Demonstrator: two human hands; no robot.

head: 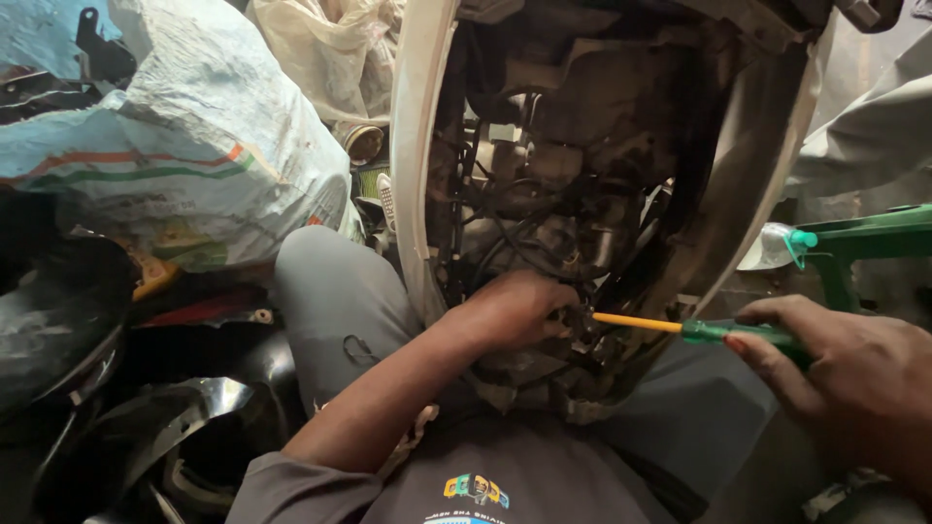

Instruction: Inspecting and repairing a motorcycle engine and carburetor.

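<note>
Cluttered workshop floor, woven sack (184, 146) and black panels (116, 388) left of an opened scooter body (582, 146). Inside it, grimy engine parts and tangled black wires. Left hand (515, 311) reaching into the lower cavity, fingers hidden, grip impossible to tell. Right hand (854, 378), right of the scooter, clamped on a screwdriver (699, 330): green handle, yellow shaft, tip pointing into the cavity beside the left hand.
</note>
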